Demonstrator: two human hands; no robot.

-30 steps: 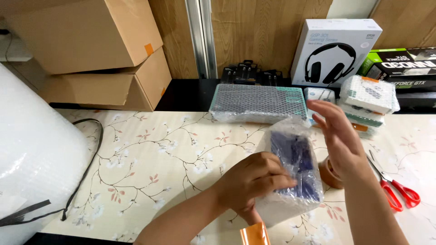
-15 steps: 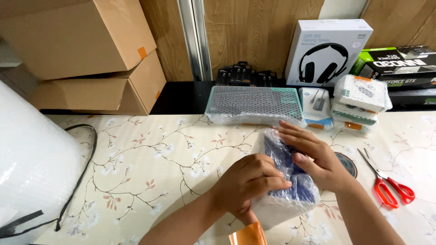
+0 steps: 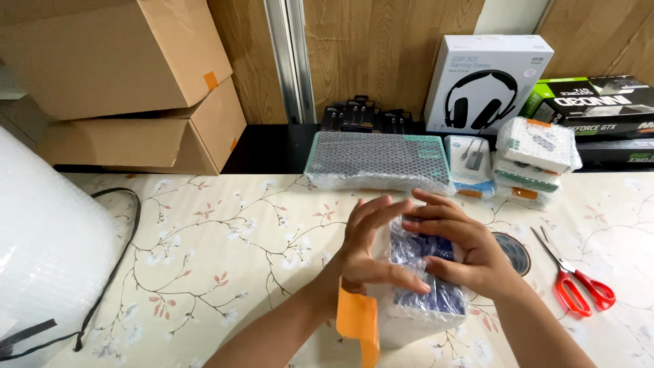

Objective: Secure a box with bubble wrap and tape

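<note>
Both hands meet over a small parcel (image 3: 422,286), a dark blue box wrapped in clear bubble wrap, which sits at about 6 o'clock on the flowered worktop (image 3: 225,252). The left hand (image 3: 371,252) presses against the parcel's left side, its fingers (image 3: 375,208) held straight and close together, the thumb laid across the front of the wrap. The right hand (image 3: 456,242) covers the top and right side, fingers (image 3: 426,225) slightly spread and curled over the wrap, touching the left fingertips at 12 o'clock of the parcel. A strip of orange tape (image 3: 357,324) hangs at the parcel's lower left, just below the left hand; whether it is stuck to the wrap cannot be told.

At 3 o'clock from the parcel lie red-handled scissors (image 3: 579,283), and between them and the right hand a dark round roll (image 3: 514,249) shows partly behind the wrist. At 12 o'clock, along the worktop's far edge, lies a long bubble-wrapped box (image 3: 375,160), with 3 smaller wrapped packets (image 3: 535,153) stacked to its right. Behind them stand a white headset box (image 3: 487,82) and a black and green carton (image 3: 599,102). At 10 o'clock 2 brown cardboard boxes (image 3: 129,82) are stacked. A big roll of bubble wrap (image 3: 48,259) fills 9 o'clock, with a black cord (image 3: 122,232) curving beside it.
</note>
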